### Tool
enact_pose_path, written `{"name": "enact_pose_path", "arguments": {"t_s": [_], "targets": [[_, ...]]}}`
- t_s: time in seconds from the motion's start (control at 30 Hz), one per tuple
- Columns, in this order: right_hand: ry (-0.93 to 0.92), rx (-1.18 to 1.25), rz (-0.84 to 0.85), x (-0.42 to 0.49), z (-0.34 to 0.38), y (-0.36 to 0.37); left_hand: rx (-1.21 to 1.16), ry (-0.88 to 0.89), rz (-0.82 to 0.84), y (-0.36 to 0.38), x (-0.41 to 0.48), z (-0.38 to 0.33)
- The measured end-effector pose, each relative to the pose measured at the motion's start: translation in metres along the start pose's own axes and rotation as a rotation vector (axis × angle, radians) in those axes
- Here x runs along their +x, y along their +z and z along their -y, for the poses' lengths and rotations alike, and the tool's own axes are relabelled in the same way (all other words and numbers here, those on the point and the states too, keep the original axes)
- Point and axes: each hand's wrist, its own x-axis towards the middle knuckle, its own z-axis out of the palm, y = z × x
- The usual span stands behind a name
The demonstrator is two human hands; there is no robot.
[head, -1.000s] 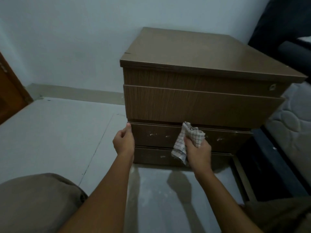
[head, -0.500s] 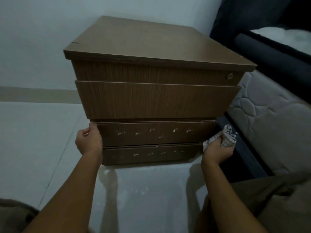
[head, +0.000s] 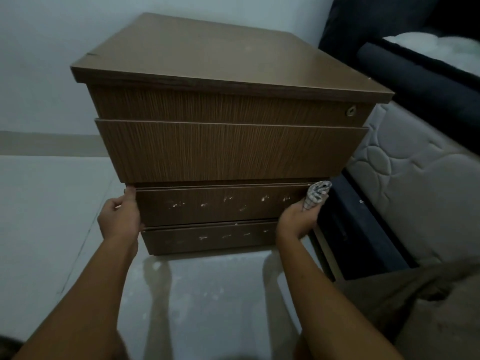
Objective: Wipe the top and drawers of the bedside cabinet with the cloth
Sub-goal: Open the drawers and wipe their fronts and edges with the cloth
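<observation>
A brown wooden bedside cabinet (head: 233,61) stands on the floor in front of me. Below its top sit several drawers; the second one (head: 228,152) juts out over the lower ones. The third drawer (head: 220,203) carries pale scuff marks. My left hand (head: 119,216) grips that drawer's left edge, thumb on the front corner. My right hand (head: 298,220) is at the drawer's right end, closed on a checked white cloth (head: 315,194) that sticks up against the drawer's upper right corner.
A bed with a quilted mattress (head: 415,183) and dark frame (head: 358,229) stands close on the right. A white wall is behind the cabinet. Pale floor (head: 52,216) stretches left and in front. My knee in beige fabric (head: 415,307) is at lower right.
My right hand carried the cloth from the middle of the third drawer to its right end, then up against its corner. My left hand stayed on the left edge. The view came closer.
</observation>
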Motion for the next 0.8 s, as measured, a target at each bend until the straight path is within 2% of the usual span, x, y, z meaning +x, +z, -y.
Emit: {"name": "enact_pose_path", "arguments": {"t_s": [0.13, 0.8], "targets": [[-0.083, -0.108, -0.019, -0.028, -0.008, 0.018, -0.004, -0.015, 0.045, -0.003, -0.001, -0.005], [-0.227, 0.012, 0.238, -0.195, -0.022, 0.094, 0.011, -0.087, 0.184, -0.024, 0.011, -0.019]]}}
